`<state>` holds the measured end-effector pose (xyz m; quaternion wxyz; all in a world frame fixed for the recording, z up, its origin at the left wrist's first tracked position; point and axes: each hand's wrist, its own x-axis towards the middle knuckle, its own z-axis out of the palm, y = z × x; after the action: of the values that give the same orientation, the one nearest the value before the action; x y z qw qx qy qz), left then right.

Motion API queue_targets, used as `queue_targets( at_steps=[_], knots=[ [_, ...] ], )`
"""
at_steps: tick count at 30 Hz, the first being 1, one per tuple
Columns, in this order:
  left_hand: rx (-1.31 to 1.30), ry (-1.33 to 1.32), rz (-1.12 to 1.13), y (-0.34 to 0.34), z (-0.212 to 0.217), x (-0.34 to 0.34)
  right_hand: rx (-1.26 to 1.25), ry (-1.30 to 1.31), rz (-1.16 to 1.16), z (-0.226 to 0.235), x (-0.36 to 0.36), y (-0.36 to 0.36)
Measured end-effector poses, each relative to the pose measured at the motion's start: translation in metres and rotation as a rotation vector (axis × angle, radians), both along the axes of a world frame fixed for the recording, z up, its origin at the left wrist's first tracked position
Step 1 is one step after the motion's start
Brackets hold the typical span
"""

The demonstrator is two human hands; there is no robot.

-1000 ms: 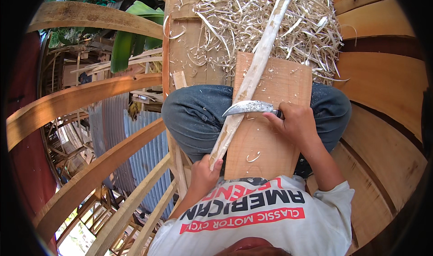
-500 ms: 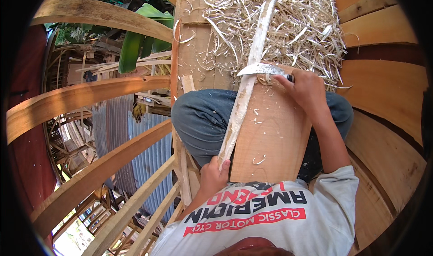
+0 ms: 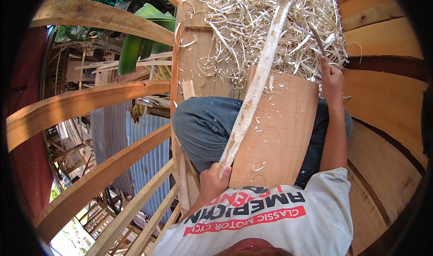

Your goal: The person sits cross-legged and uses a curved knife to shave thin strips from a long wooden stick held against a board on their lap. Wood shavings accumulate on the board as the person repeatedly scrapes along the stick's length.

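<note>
In the head view, the person sits with knees drawn up in blue jeans (image 3: pixel 203 130), and a flat wooden board (image 3: pixel 279 139) rests across the lap. The left hand (image 3: pixel 213 180) is at the near end of a long pale stick (image 3: pixel 257 84), its grip closed around that end, thumb lying on the wood. The stick runs slanting up and away from the left hand, lies over the left part of the board, and its far end reaches into a heap of wood shavings (image 3: pixel 252 26) piled on the planks ahead. Its surface looks freshly stripped, with brownish patches left along it. The right hand (image 3: pixel 331 78) is out to the right, beyond the board's far right corner, its grip wrapped tight on the handle of a knife (image 3: pixel 317 37) whose blade points up and away over the shavings, well apart from the stick. A few loose curls lie on the board itself. To the left, curved wooden ribs (image 3: pixel 90 102) arc across the view, with corrugated metal sheeting (image 3: pixel 135 143) below them and a green leaf (image 3: pixel 135 48) farther off. Broad wooden planks (image 3: pixel 383 102) curve along the right side.
</note>
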<state>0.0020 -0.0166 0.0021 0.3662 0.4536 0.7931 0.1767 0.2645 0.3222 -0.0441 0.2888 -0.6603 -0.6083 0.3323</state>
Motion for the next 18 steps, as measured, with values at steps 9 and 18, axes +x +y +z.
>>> queue_targets(
  at_steps=[9,18],
  knots=[
    [0.034,0.058,0.042,-0.001,0.004,0.007,0.119,-0.049,0.032,0.017,-0.006,-0.045],
    [0.023,0.046,0.04,-0.012,0.02,0.005,0.047,-0.104,0.282,0.044,-0.01,-0.104]
  ],
)
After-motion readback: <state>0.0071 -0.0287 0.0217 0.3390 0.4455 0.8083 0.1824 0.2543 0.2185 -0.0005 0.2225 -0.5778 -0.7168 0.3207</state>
